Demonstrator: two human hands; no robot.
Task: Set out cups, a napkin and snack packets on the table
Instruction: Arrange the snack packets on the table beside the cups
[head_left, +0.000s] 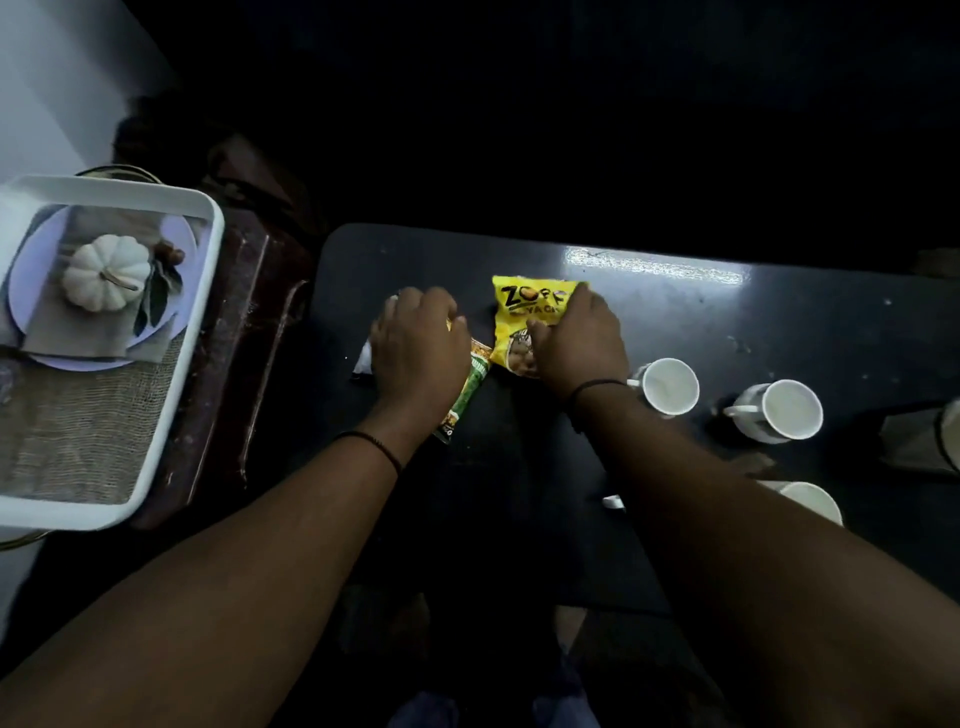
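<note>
Right grip (576, 338) clamps the yellow plastic snack packet (519, 317); left grip (415, 348) clamps the green snack packet (467, 395) near the black counter's (779, 322) left edge.

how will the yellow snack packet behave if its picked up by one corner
The yellow snack packet looks like thin crinkled film, so it would probably flop and bend. It lies puffed under the right hand, so it is likely light. Its glossy surface may be a little slippery.

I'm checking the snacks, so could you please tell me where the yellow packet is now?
In the head view the yellow packet lies mid-table under the right hand, just right of the green packet and left of the nearest cup.
</note>
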